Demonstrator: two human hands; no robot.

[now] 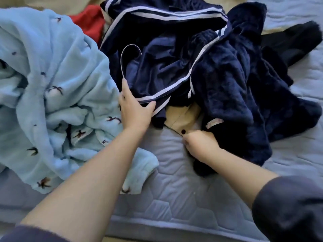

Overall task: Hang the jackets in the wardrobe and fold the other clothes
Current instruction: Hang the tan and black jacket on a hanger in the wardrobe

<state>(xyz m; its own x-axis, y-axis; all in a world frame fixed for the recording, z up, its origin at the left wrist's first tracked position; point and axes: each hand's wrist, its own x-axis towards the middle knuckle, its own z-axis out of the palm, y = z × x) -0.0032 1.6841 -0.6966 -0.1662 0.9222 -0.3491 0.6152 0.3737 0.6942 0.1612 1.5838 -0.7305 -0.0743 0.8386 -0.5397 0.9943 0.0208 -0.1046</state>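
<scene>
Navy cloth fills the middle of the view: a smooth navy jacket with white stripes [166,67] lies crumpled on the quilted pale blue-grey mattress [166,189]. A thin white hanger hook [124,58] curves up at its left edge. The left hand [134,109] reaches forward on a straight bare forearm, palm down. Its index finger lies against the hook's stem and its thumb spreads over the striped hem, gripping it.

The right hand [199,142] sits nearer, its arm bent in from the right with a dark sleeve [288,206] bunched near the elbow. Its fingers curl under the edge of a plush dark navy fleece garment [236,84], apparently pinching it, though the fingertips are hidden. Just beside that hand lies a tan cloth with a dark round button [180,117]. The two hands are apart. A light blue fleece robe with small bird prints [52,84] is heaped to the left.
</scene>
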